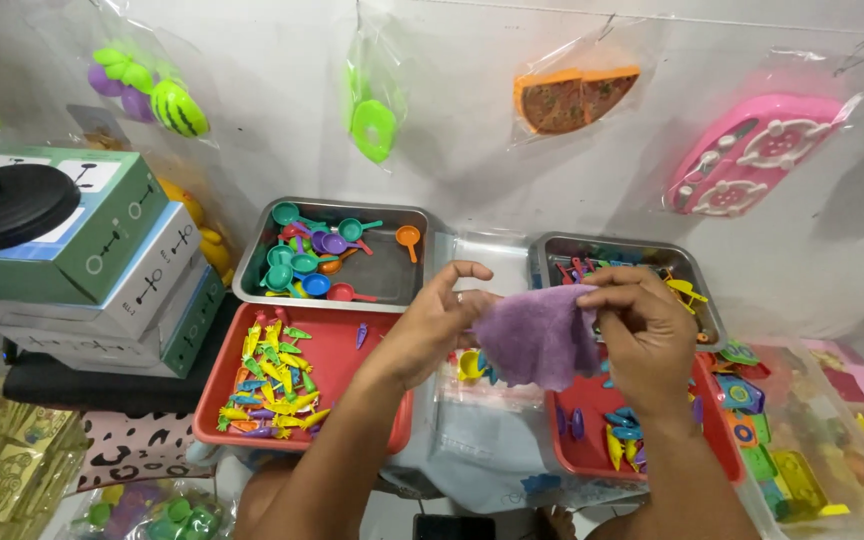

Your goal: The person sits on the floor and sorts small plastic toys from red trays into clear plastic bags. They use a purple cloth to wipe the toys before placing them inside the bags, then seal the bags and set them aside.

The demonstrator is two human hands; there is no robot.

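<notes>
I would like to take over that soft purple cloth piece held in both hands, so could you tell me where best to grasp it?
Grasp the soft purple cloth piece by its free lower edge, coming from below. The left hand and right hand pinch its upper corners, so it hangs limp between them, with the bottom hem clear above the red plastic trays.

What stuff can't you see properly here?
Head view only:
- Purple cloth held by the left hand and right hand: hides whatever is behind it.
- Right red tray: partly covered by the right hand.
- Clear bin of toys: cut off by the right edge.
</notes>
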